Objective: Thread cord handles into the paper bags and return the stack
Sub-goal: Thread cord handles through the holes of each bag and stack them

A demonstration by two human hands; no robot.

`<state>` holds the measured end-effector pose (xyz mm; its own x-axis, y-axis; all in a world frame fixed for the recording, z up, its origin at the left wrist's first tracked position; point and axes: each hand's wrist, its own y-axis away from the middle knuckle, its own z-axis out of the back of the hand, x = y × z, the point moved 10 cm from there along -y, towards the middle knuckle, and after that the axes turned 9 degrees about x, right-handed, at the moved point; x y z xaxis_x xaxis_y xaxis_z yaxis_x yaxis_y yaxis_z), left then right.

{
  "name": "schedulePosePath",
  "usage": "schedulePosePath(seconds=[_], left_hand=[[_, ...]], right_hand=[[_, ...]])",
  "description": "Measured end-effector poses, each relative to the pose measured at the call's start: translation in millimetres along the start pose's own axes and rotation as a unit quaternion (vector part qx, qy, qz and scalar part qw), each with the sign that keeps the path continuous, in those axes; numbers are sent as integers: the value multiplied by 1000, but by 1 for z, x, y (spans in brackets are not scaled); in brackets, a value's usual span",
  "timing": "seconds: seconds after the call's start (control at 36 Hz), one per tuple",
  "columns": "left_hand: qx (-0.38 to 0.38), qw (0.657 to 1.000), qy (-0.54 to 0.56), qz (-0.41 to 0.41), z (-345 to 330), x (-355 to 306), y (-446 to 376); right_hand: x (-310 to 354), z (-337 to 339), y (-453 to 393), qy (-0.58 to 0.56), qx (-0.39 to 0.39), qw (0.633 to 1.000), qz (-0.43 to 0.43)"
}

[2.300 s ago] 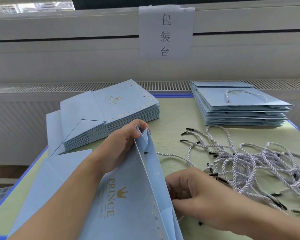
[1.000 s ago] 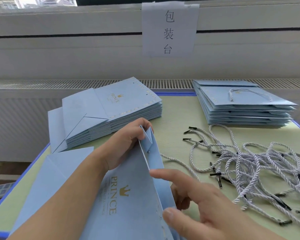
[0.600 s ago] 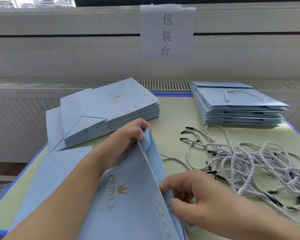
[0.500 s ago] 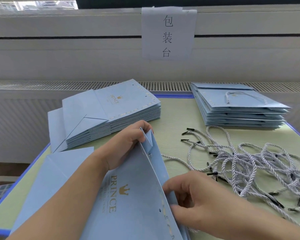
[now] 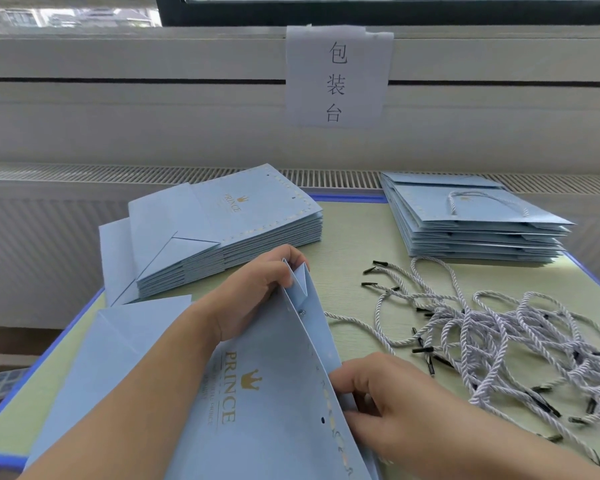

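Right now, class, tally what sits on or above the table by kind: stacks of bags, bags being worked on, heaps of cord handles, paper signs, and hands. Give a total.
Stacks of light blue paper bags: 2
Paper bag being worked on: 1
Heap of white cord handles: 1
Paper sign: 1
Hands: 2
Total: 7

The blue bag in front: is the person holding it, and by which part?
Yes. The left hand pinches the blue paper bag at the far corner of its open top edge; the right hand grips that edge nearer the camera.
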<state>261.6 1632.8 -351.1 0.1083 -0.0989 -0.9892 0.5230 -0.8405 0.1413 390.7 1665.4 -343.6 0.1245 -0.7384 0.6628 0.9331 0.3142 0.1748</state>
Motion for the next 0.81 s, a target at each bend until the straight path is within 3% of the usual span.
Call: schedulePosePath(seconds=[0.11, 0.39, 0.44, 0.53, 0.61, 0.69, 0.75, 0.81], left_hand=[[-1, 1000, 8, -2, 0, -1, 0], [2, 1000, 7, -5, 0, 0, -1], [3, 1000, 6, -4, 0, 0, -1], [3, 1000, 6, -2, -1, 1, -1], [0, 1000, 1, -5, 0, 0, -1], [3, 1000, 4, -5, 0, 1, -1], [7, 1000, 19, -6, 0, 1, 0], [11, 1000, 26, -8, 0, 0, 0]], right_hand=[[-7, -5, -2, -22, -9, 1000, -10], [-5, 2, 11, -115, -123, 986, 8], [-2, 9, 18, -45, -181, 982, 5], [25, 31, 39, 133, -320, 936, 60], [39, 31, 34, 152, -282, 940, 119], [29, 37, 24, -3, -206, 969, 134], [13, 52, 22, -84, -228, 964, 105], [0, 70, 18, -68, -265, 960, 65]])
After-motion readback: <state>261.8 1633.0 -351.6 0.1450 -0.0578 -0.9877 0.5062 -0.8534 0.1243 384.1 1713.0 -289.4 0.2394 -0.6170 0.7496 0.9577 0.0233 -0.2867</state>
